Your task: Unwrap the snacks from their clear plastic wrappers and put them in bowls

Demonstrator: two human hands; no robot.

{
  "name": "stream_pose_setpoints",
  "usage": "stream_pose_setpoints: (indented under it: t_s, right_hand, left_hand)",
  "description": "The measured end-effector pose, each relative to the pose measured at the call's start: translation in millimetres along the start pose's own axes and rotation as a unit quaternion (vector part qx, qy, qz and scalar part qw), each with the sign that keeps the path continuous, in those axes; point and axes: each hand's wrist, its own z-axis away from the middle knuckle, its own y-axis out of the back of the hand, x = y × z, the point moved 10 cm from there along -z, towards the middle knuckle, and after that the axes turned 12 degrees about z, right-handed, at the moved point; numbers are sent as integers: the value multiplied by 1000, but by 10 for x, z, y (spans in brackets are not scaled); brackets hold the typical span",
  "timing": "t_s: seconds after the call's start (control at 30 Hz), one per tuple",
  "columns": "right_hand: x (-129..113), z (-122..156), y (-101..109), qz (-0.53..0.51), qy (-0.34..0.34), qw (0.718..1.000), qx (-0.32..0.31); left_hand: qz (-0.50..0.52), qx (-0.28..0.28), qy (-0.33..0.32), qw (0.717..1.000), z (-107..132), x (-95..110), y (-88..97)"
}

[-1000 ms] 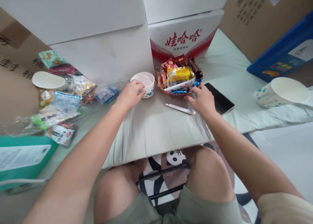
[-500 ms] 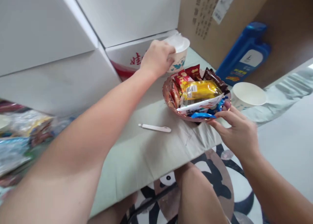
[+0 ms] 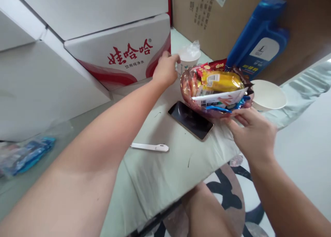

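Note:
My left hand (image 3: 165,69) reaches far across the table, its fingers wrapped round a small white paper cup (image 3: 188,58) with a clear plastic wrinkle at its top. My right hand (image 3: 252,133) grips the near rim of a shiny copper-coloured bowl (image 3: 188,88) heaped with snack packets (image 3: 219,81), and the bowl is lifted and tilted above the table. A black phone (image 3: 190,120) lies flat just under and left of the bowl. A white pen-like stick (image 3: 150,147) lies nearer to me on the pale cloth.
White cartons, one with red lettering (image 3: 129,54), stand at the back left. A brown cardboard box (image 3: 207,16) and a blue jug (image 3: 258,40) stand at the back right. An empty white paper bowl (image 3: 269,95) sits right of the snack bowl. Wrapped packets (image 3: 23,156) lie far left.
My left hand carried the cup to the right and set it lower behind the snack bowl. My right hand lifted the bowl rightward, uncovering the phone. The view swung right.

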Motion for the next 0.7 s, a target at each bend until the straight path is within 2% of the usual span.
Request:
stream_pose_setpoints:
  t_s: [0.07,0.17,0.27,0.5,0.7]
  right_hand:
    - [-27,-80,-125,-2,-17,1000,-22]
    - [-136,-200,-308,39,-22,998,-39]
    - [-239,-372,-530,75,-18,996,-48]
    - [-412,-1072,-1072,110,-14,992,-56]
    - [-546,-1590,-1352,167,-38,979,-106]
  left_hand:
    - [-2,-24,23,999,185,-227,-9]
    - [-34,-127,69,989,490,-561,-121]
    - [-35,-183,85,979,766,-766,-157]
    - [-6,-168,45,985,1152,-856,-167]
    - [-34,-179,31,983,1193,-883,-246]
